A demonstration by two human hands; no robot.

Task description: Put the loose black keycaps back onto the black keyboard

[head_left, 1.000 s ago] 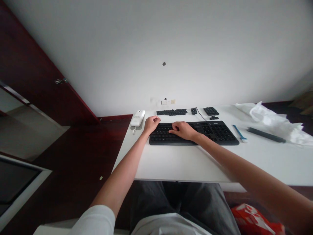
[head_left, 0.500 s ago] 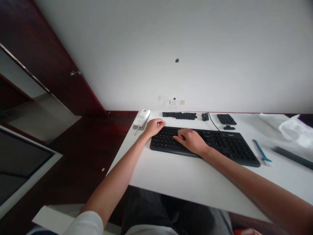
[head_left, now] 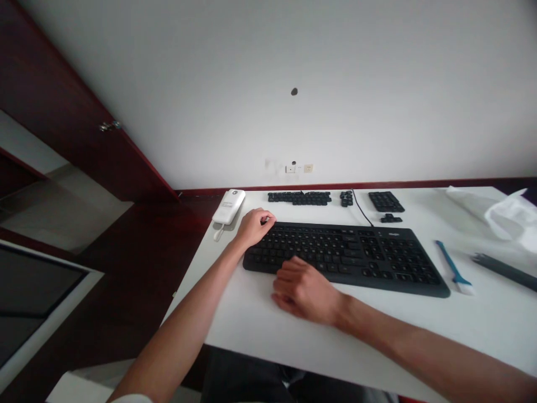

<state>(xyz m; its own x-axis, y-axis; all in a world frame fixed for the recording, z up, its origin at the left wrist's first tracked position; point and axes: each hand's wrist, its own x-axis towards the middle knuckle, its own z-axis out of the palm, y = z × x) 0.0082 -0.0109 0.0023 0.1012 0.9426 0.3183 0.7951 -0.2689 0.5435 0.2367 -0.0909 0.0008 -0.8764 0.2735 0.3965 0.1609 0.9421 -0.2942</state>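
A black keyboard lies on the white table. My left hand rests at the keyboard's far left corner, fingers curled in a loose fist against its edge; nothing shows clearly inside it. My right hand hovers over the table just in front of the keyboard's near edge, fingers curled under, and what they hold, if anything, is hidden. Behind the keyboard lie rows of loose black keycaps and a smaller block of keycaps.
A white device sits at the table's far left corner. A blue-handled tool and a dark bar lie right of the keyboard, with white plastic wrap beyond. A cable runs back from the keyboard. Dark red door at left.
My right hand has pulled back off the keys to the table in front of the keyboard. The left hand stays at the keyboard's corner. The view has shifted.
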